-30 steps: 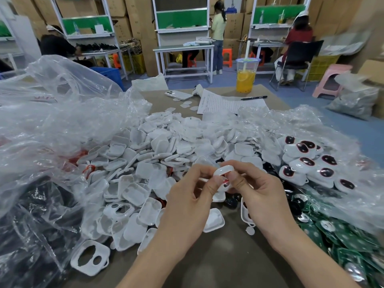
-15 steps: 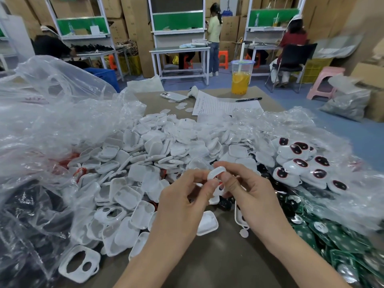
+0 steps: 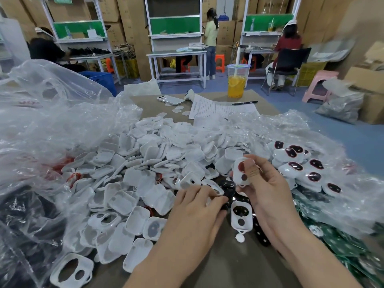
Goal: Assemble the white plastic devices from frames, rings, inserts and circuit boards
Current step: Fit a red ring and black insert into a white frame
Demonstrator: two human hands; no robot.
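Our right hand [image 3: 265, 190] pinches a white frame [image 3: 236, 173] upright, thumb across its face. Our left hand [image 3: 195, 208], apart, rests fingers-down on the black inserts [image 3: 227, 189] just below; whether it grips one we cannot tell

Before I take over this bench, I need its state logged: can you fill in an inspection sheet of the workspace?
Surface: brown table, mostly covered.
Job's things: pile of white shells; finished devices at right; green circuit boards; empty frame near front-left.
Clutter: plastic bags, phone, paper, pen, drink cup.
Hands: right hand holds a white device; left hand on black inserts, grip unclear.
Cables: nothing seen.
Surroundings: workbenches, cardboard boxes, people at back.
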